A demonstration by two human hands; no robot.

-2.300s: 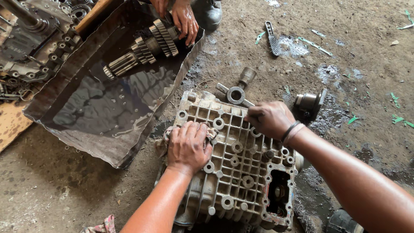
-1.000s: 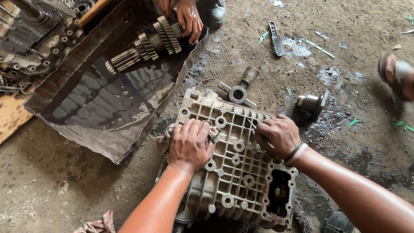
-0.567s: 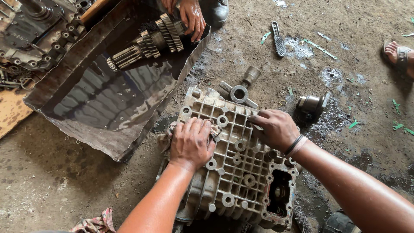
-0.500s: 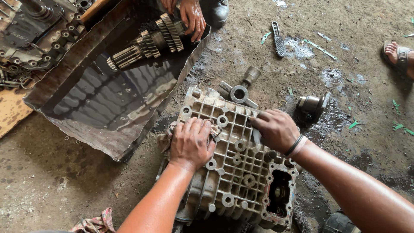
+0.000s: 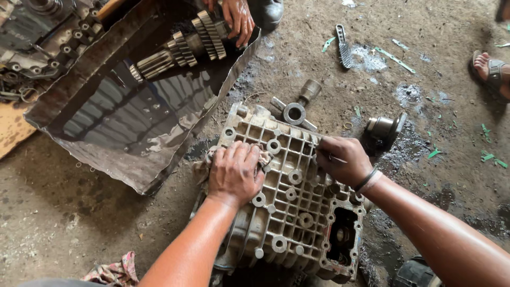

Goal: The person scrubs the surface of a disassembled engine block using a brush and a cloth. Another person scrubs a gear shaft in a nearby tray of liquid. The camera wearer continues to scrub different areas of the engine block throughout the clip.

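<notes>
1. Gearbox housing (image 5: 289,202) lies on the dirty concrete floor (image 5: 79,223), ribbed face up, just beside the lower right edge of the metal tray (image 5: 122,133).
2. Left hand (image 5: 235,172) presses flat on the housing's upper left part, fingers together over a bunched rag (image 5: 204,166) that shows at its edges.
3. Right hand (image 5: 342,159) rests on the housing's upper right edge, fingers curled shut around something thin; what it is I cannot tell.
4. As a judgement, the wiping looks partway: the ribs near the hands read paler, while the pockets and the dark opening at the lower right look grimy (the far side wall is hidden).
5. Metal tray holds a pool of dark, reflective liquid, and a gear shaft (image 5: 180,48) lies across its upper part.
6. Another person's hand (image 5: 236,18) grips the gear shaft's right end at the tray's top edge.
7. Loose parts lie apart on the floor: a small forked fitting (image 5: 295,109) touching the housing's top edge and a dark cylinder (image 5: 383,130) near the right hand.
8. A sandalled foot (image 5: 491,72) stands at the right edge, well apart.
</notes>
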